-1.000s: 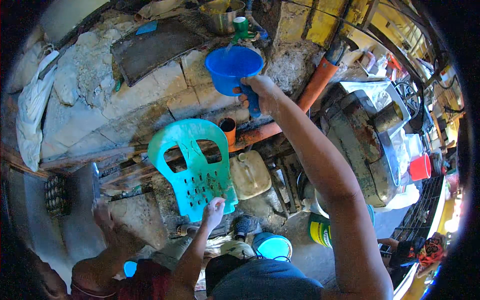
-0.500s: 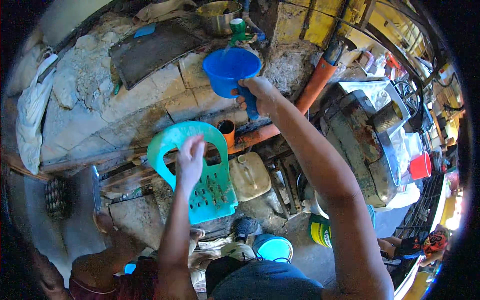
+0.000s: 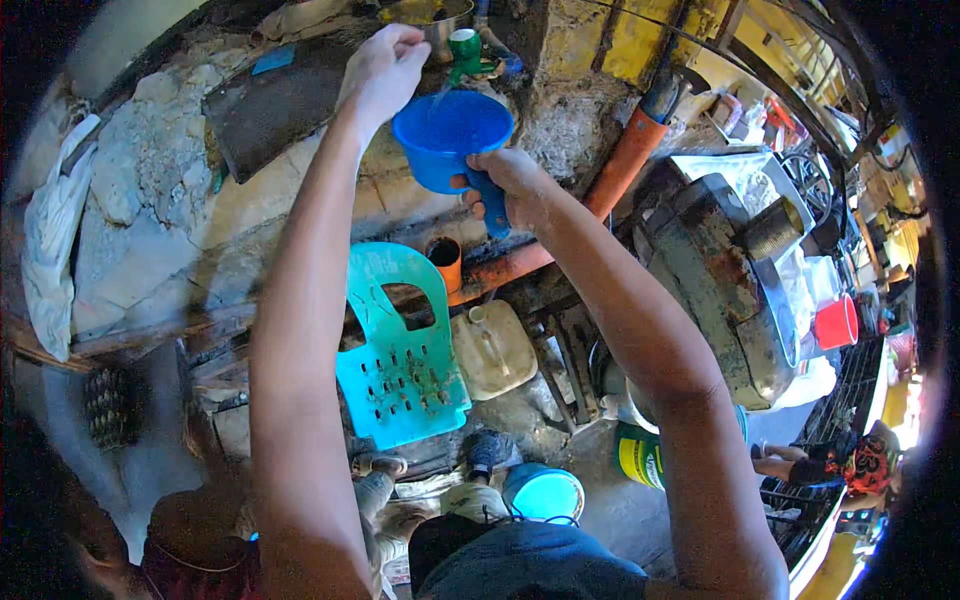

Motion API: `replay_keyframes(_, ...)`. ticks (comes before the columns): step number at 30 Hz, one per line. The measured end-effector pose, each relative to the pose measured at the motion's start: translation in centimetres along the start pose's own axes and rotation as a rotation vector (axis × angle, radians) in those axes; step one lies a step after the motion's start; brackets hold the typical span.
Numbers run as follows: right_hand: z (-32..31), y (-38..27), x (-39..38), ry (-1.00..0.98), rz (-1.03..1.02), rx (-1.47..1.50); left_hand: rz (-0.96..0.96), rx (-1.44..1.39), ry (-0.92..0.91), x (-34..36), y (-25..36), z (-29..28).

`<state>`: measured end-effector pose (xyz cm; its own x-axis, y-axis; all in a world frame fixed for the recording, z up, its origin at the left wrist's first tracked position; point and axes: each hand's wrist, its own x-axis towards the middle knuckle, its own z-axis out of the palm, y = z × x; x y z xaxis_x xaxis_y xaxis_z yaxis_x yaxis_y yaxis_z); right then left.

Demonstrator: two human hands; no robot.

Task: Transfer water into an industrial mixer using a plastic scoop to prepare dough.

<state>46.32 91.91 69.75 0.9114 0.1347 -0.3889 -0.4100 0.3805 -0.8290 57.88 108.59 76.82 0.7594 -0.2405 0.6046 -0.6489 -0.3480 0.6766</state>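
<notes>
My right hand [image 3: 490, 185] is closed on the handle of a blue plastic dipper [image 3: 450, 140], held under a green tap [image 3: 465, 70] with a white top; a stream of water runs into it. My left hand [image 3: 385, 70] is raised just left of the tap and above the dipper's left edge, fingers loosely bent, with nothing visible in them. It partly hides a metal bowl [image 3: 435, 12] behind it. Below my arms lies a turquoise plastic chair [image 3: 400, 390].
Orange pipes [image 3: 630, 160], a beige jerrycan [image 3: 500, 360], a rusty machine [image 3: 710, 290], a red container [image 3: 835, 322], a light-blue bucket [image 3: 543, 492] and a green-yellow bucket [image 3: 640, 455] surround the workspace. One person [image 3: 190, 550] is at lower left, another [image 3: 865, 465] at right.
My left hand has risen from the chair's seat to beside the tap. My right hand stays on the dipper under the tap, shifted slightly in the picture.
</notes>
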Motion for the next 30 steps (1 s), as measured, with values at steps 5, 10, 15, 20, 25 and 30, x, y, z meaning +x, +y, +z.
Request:
replay_keyframes(5, 0.6, -0.4, -0.4, 0.033, -0.001, -0.019, -0.028, 0.226, -0.227, 5.9, 1.6, 2.3)
replay_keyframes(10, 0.8, -0.9, 0.2, 0.050, 0.037, 0.009, -0.051, 0.331, -0.322, 7.9, 2.3, 3.9)
replay_keyframes(15, 0.9, -1.1, 0.3, 0.029, 0.054, 0.026, -0.094, 0.431, -0.387, 9.1, 2.7, 4.9)
replay_keyframes(20, 1.5, -1.3, -0.3, 0.074, 0.031, -0.004, -0.142, 0.552, -0.446, 9.6, 2.9, 5.0)
replay_keyframes(25, 2.1, -1.6, -1.3, 0.104, -0.005, -0.074, -0.177, 0.577, -0.437, 9.0, 3.2, 5.5)
replay_keyframes(30, 1.8, -1.1, -0.4, 0.076, 0.003, -0.071, -0.052, 0.559, -0.300, 8.4, 2.4, 5.6)
